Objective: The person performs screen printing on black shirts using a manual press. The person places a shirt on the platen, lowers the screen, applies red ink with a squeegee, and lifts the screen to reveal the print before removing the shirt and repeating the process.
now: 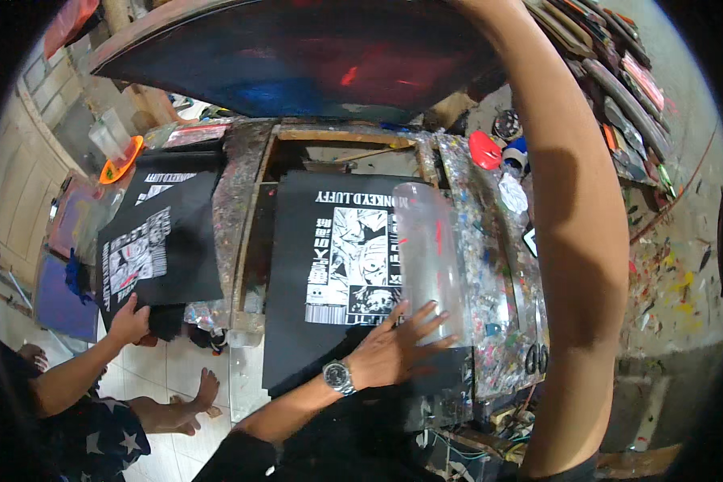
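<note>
My left hand (394, 349), with a metal watch on its wrist, lies with fingers spread at the lower end of a curved clear plastic sheet (430, 249). Beneath is a black sheet (289, 241) printed in white with comic-style panels and lettering, lying on the work table. My right forearm (574, 193) reaches up along the right side to the edge of a raised dark printing screen (321, 68), smeared blue and red. The right hand itself is cut off by the top edge. Whether it grips the screen's frame is hidden.
At left another person's hand (128, 321) holds a matching black printed sheet (177, 241) over more sheets. Behind stands an orange tray (122, 161) with clear cups. Scissors (536, 359) and a red lid-like piece (484, 150) lie on the paint-spattered right side; rolled materials (627, 104) are stacked beyond.
</note>
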`<state>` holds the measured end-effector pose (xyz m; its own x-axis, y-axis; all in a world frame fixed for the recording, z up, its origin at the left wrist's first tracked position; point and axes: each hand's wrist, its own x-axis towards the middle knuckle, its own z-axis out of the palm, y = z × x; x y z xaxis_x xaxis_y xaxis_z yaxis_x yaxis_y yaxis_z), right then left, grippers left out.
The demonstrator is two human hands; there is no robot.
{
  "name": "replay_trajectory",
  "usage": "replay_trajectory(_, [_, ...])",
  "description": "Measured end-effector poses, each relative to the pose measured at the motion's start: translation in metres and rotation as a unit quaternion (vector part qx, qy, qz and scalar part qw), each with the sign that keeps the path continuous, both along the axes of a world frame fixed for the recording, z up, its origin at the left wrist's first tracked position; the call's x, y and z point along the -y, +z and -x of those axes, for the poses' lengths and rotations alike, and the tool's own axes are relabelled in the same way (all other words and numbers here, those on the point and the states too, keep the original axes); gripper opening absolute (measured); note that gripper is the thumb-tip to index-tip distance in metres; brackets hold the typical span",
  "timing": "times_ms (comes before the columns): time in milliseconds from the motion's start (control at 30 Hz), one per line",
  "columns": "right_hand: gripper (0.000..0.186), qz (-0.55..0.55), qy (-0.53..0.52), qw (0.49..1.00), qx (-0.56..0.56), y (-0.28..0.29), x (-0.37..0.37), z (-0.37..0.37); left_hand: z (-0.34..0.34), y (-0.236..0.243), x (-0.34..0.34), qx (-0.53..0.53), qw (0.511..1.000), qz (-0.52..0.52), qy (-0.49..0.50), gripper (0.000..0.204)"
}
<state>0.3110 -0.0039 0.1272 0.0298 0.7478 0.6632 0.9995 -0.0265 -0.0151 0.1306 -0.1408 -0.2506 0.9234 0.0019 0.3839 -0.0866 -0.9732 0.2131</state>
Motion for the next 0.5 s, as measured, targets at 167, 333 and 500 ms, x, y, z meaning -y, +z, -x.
replay_trajectory(167, [0.081,-0.001,-0.014,0.999,0.048,-0.008,-0.008,-0.016,0.07,-0.071,-0.058,-0.086,0.957,0.211,0.18,0.051])
replay_trajectory(333, [0.084,-0.019,-0.008,0.997,0.078,0.001,-0.035,-0.02,0.122,-0.047,-0.111,-0.164,0.944,0.032,0.286,0.073])
replay_trajectory(500, [0.086,-0.016,0.054,0.997,0.059,0.012,-0.052,-0.033,0.131,-0.056,-0.112,-0.188,0.942,0.035,0.277,0.086])
